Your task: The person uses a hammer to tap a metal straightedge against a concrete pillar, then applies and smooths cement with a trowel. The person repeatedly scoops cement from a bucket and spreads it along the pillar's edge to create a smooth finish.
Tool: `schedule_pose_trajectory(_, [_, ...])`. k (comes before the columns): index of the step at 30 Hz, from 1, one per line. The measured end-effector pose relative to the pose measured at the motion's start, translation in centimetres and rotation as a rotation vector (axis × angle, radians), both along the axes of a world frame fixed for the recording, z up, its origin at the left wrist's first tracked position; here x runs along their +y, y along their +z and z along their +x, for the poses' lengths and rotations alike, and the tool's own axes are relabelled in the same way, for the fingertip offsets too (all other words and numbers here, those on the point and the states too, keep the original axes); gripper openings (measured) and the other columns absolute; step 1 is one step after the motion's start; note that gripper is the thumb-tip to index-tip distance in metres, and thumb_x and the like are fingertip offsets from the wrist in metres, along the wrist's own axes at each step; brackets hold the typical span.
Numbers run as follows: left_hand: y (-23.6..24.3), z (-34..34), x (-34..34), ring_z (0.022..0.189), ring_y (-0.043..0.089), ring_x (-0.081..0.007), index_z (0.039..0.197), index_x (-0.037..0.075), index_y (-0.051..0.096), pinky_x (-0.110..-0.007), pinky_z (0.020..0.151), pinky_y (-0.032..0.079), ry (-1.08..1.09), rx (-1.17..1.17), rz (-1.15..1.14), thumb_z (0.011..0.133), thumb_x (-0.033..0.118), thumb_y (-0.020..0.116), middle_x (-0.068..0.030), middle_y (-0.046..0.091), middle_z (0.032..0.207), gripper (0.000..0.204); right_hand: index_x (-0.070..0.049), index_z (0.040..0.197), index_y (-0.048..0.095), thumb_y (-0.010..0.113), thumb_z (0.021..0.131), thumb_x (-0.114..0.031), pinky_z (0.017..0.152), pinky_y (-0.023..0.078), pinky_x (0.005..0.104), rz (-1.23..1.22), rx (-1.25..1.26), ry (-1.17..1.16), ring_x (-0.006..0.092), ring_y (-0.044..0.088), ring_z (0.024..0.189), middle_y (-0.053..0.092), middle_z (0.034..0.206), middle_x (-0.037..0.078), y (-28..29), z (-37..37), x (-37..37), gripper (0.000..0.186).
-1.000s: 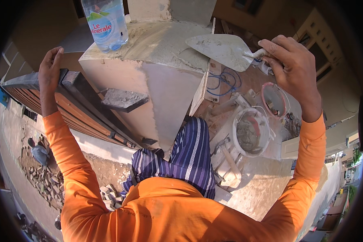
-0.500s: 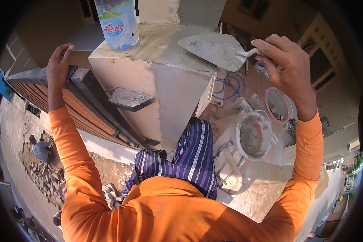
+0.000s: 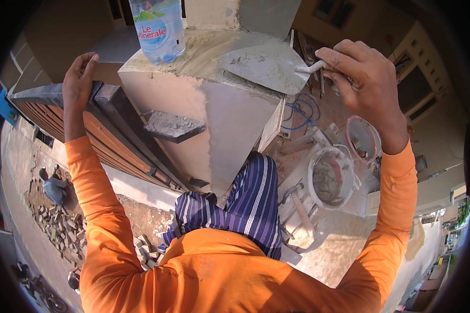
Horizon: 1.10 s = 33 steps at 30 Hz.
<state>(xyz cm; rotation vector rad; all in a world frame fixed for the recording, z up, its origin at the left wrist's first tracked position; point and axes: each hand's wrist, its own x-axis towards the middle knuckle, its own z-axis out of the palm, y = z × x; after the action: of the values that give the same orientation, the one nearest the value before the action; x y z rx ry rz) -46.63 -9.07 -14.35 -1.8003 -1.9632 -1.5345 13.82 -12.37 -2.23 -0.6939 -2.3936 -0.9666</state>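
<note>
My right hand (image 3: 360, 86) is closed round the handle of a pointed masonry trowel (image 3: 274, 65). The trowel's broad blade is smeared with grey mortar and lies low over the front right corner of the pillar's ledge (image 3: 203, 44), its tip pointing left. Wet mortar coats the ledge round it. My left hand (image 3: 79, 78) is raised beside the top of a dark-framed gate (image 3: 47, 91); its fingers are stretched and hold nothing. Whether its wrist rests on the gate cannot be made out. A clear plastic bottle (image 3: 159, 34) with a blue label stands on the ledge's left part.
A mortar-covered dark slab (image 3: 173, 126) juts out below the ledge. Down at the right are a bucket of mortar (image 3: 329, 177), a second bucket (image 3: 363, 138), a blue hose (image 3: 303, 112) and wood pieces. Far left, another person (image 3: 54, 189) crouches near loose paving blocks (image 3: 62, 229).
The trowel has moved left and slightly down over the ledge, and its blade has tilted. My right hand has shifted a little left with it. My left hand stays by the gate.
</note>
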Motion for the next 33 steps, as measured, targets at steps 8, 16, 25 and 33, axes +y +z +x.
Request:
schedule_pose_trajectory(8, [-0.3,-0.4,0.5,0.114,0.072,-0.0178,0.136,0.003,0.076,-0.033,0.105,0.054,-0.036,-0.006,0.020,0.110,0.043,0.071,-0.0092,0.078,0.119,0.048,-0.015,0.114,0.081,0.082,0.083,-0.010,0.070,0.054,0.0414,0.046,-0.031,-0.120,0.0266,0.067,0.080,0.067,0.088,0.003,0.2,0.9,-0.2,0.031])
schedule_pose_trajectory(16, [0.0,-0.1,0.0,0.116,0.072,-0.0191,0.139,0.001,0.074,-0.033,0.108,0.053,-0.035,-0.039,0.009,0.112,0.042,0.070,-0.0110,0.078,0.122,0.049,-0.009,0.120,0.080,0.084,0.081,-0.008,0.071,0.053,0.0402,-0.455,0.212,-0.036,0.0305,0.066,0.076,0.069,0.091,0.008,-2.9,3.8,-0.8,0.039])
schedule_pose_trajectory(25, [0.1,-0.5,0.0,0.121,0.069,-0.0158,0.141,-0.001,0.072,-0.031,0.110,0.051,-0.005,0.010,-0.022,0.113,0.037,0.070,-0.0094,0.077,0.128,0.048,-0.008,0.118,0.081,0.084,0.079,-0.007,0.073,0.053,0.0407,-0.386,0.123,-0.197,0.0321,0.065,0.080,0.069,0.091,0.009,-1.8,7.7,-3.7,0.039])
schedule_pose_trajectory(33, [-0.5,-0.7,0.8,0.117,0.073,-0.0197,0.139,0.004,0.075,-0.034,0.108,0.053,0.006,-0.001,-0.011,0.112,0.046,0.068,-0.0114,0.079,0.123,0.051,-0.006,0.117,0.082,0.082,0.082,-0.003,0.072,0.049,0.0368,-0.568,0.289,-0.166,0.0250,0.060,0.077,0.066,0.085,0.007,1.0,8.8,-3.3,0.035])
